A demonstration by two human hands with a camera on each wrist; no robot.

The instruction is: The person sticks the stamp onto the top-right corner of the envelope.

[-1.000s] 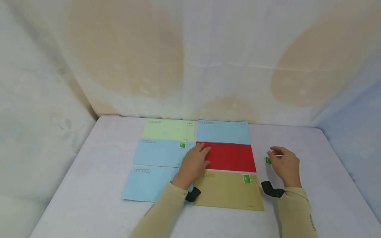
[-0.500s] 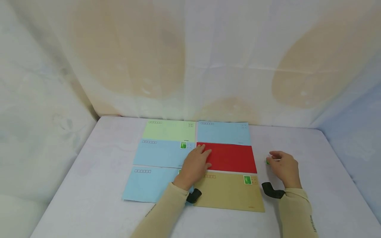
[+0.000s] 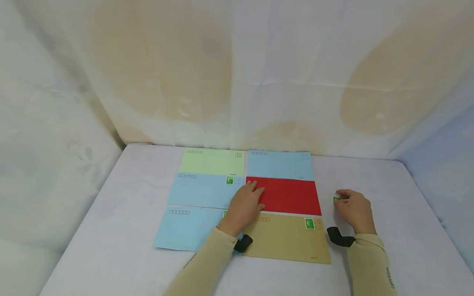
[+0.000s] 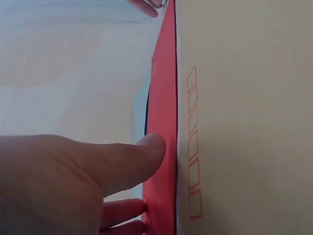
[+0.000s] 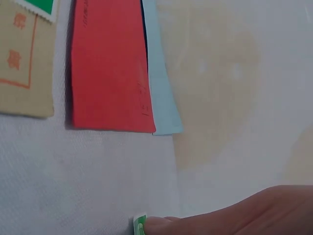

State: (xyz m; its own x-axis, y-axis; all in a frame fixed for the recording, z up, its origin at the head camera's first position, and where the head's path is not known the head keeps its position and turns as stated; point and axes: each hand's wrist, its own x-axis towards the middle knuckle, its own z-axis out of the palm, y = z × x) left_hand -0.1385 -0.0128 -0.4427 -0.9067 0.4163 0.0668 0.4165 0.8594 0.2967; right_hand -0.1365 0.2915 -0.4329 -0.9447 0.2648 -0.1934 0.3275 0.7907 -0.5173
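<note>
Behind everything you have a pale cloth backdrop [image 3: 259, 98] with broad tan patches, and in front of it the white-covered counter [image 3: 129, 197]. Two columns of paper lie on it, laid out fully only in the head view: on the right, the tan envelope [image 3: 286, 242] nearest you, then the red envelope [image 3: 290, 195], then the far blue envelope [image 3: 280, 166]; on the left, the near blue envelope [image 3: 189, 230], the middle blue envelope [image 3: 200, 191] and the pale green envelope [image 3: 211, 162].

Your left hand [image 3: 242, 207] rests, fingers spread, on the left end of the red envelope. Your right hand [image 3: 356, 209] is narrowed — thumb and fingers pinch the green stamp [image 3: 336, 200] to the right of the red envelope.

Your left hand covers part of the row of boxes [image 4: 193, 142] on the tan envelope in the head view; the left wrist view gives you all six. Stamps also sit on the tan envelope [image 3: 309, 223], the middle blue one [image 3: 229, 180] and, partly hidden by your left hand, the near blue one [image 3: 224, 213]. Small dark marks [image 5: 145, 100] on the red envelope show only in the right wrist view.
</note>
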